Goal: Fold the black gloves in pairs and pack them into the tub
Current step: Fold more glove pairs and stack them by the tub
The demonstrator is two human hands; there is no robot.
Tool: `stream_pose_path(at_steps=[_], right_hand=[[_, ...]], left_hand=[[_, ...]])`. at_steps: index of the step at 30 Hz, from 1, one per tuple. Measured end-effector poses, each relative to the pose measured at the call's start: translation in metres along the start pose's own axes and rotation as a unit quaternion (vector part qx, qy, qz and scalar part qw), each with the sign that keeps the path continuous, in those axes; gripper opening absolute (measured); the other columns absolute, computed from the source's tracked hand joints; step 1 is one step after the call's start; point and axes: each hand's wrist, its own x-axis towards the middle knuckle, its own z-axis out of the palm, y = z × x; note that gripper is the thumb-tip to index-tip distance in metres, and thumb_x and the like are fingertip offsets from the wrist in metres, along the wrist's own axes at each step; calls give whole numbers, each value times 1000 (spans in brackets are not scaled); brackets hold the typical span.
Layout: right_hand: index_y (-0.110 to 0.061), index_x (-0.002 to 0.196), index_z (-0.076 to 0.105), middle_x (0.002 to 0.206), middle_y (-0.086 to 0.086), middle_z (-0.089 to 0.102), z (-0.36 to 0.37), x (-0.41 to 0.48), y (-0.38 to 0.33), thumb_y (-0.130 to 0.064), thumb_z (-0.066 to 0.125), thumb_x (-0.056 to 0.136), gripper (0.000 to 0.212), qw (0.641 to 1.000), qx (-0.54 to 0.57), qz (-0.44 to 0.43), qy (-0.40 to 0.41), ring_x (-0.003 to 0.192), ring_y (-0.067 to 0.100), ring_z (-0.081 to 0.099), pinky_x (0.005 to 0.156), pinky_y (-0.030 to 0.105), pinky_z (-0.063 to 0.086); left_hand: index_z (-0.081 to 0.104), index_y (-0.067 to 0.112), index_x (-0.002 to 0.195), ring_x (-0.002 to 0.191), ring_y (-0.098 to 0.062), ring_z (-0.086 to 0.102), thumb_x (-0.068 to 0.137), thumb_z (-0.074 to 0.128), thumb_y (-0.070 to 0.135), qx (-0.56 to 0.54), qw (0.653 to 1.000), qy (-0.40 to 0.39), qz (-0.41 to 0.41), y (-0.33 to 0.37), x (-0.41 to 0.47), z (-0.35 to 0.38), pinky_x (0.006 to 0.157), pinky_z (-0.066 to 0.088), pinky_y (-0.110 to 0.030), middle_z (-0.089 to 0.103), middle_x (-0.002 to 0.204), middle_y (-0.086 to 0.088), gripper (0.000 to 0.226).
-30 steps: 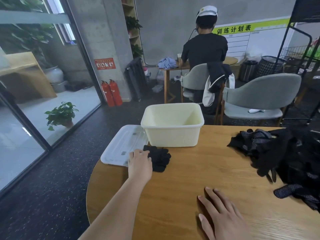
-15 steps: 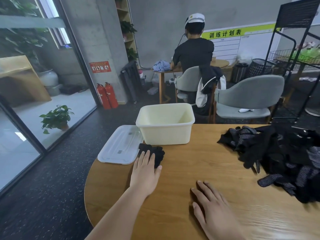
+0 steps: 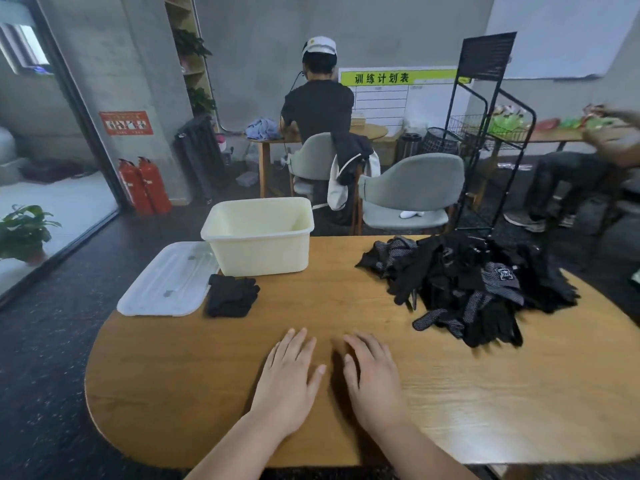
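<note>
A cream plastic tub [image 3: 263,252] stands at the far left of the wooden table; what lies inside it is hidden from here. A folded pair of black gloves [image 3: 231,295] lies on the table just in front of the tub's left corner. A loose heap of black gloves [image 3: 471,285] covers the table's right side. My left hand [image 3: 289,379] and my right hand [image 3: 372,377] rest flat on the wood side by side near the front edge, fingers straight, holding nothing.
The tub's clear lid [image 3: 168,280] lies to the left of the tub, overhanging the table [image 3: 346,313] edge. Behind the table stand two grey chairs [image 3: 410,188], a black wire rack [image 3: 485,133] and a seated person [image 3: 318,102] facing away.
My left hand has let go of the folded pair and pulled back to the front of the table beside my right hand. The view has shifted right.
</note>
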Motion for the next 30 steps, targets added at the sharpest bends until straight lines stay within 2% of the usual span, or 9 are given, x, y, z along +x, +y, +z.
stream_pose_path(at_steps=[5, 8, 11, 15, 18, 20, 24, 26, 30], right_hand=[[-27, 149, 52, 158, -7, 43, -18, -6, 34, -38, 41, 109, 43, 999, -11, 28, 23, 150, 18, 29, 124, 34, 29], [-27, 152, 48, 160, -5, 39, -31, -7, 55, -41, 37, 109, 46, 999, -20, 42, 16, 150, 21, 29, 124, 38, 31], [-26, 152, 48, 159, -4, 40, -44, -5, 73, -42, 37, 108, 48, 998, -53, 31, 16, 150, 21, 30, 123, 39, 32], [-22, 146, 56, 161, 0, 42, -73, 10, 96, -44, 41, 106, 48, 987, -131, 35, 85, 151, 24, 31, 122, 46, 36], [-21, 148, 55, 167, 5, 36, -101, 34, 115, -44, 42, 107, 49, 969, -204, 64, 125, 156, 29, 23, 125, 50, 28], [-21, 151, 52, 170, 8, 29, -116, 51, 128, -49, 36, 108, 54, 959, -242, 85, 117, 158, 33, 17, 127, 52, 22], [-27, 159, 39, 175, 6, 13, -133, 73, 145, -63, 15, 106, 69, 946, -290, 141, 4, 160, 34, 1, 129, 52, 11], [-24, 160, 37, 174, 4, 15, -134, 76, 149, -64, 11, 105, 72, 942, -305, 141, -9, 160, 33, 1, 129, 51, 10], [-14, 158, 41, 169, 2, 30, -128, 78, 150, -61, 14, 106, 75, 937, -319, 139, 29, 159, 33, 10, 128, 51, 13]], left_hand=[[14, 27, 170, 162, -11, -12, 111, 21, 59, 10, 999, -24, 42, 33, 9, 10, 133, 0, -37, -2, 177, 9, 67], [14, 28, 170, 162, -11, -11, 111, 20, 60, 13, 998, -26, 61, 46, 19, 18, 133, 0, -36, -1, 177, 9, 68], [12, 29, 170, 162, -10, -11, 110, 19, 61, 8, 997, -21, 70, 56, 29, 25, 132, -2, -35, -2, 178, 9, 68], [6, 31, 170, 161, -9, -17, 109, 11, 65, 26, 997, -15, 73, 62, 28, 33, 132, -4, -36, -8, 177, 11, 70], [5, 33, 170, 159, -7, -23, 108, 7, 67, 34, 997, 0, 75, 63, 26, 33, 132, -7, -35, -12, 175, 14, 71], [7, 33, 170, 158, -6, -25, 108, 7, 67, 35, 996, 2, 76, 64, 25, 32, 130, -10, -33, -13, 175, 14, 71], [11, 34, 169, 158, -5, -23, 107, 7, 68, 31, 997, -2, 70, 66, 25, 30, 130, -8, -32, -10, 176, 14, 70], [15, 35, 169, 159, -5, -23, 107, 7, 68, 28, 997, -2, 66, 66, 25, 29, 131, -5, -33, -9, 176, 14, 71], [19, 35, 168, 158, -4, -22, 106, 8, 70, 20, 998, -5, 63, 66, 27, 29, 132, -2, -33, -9, 176, 15, 72]])
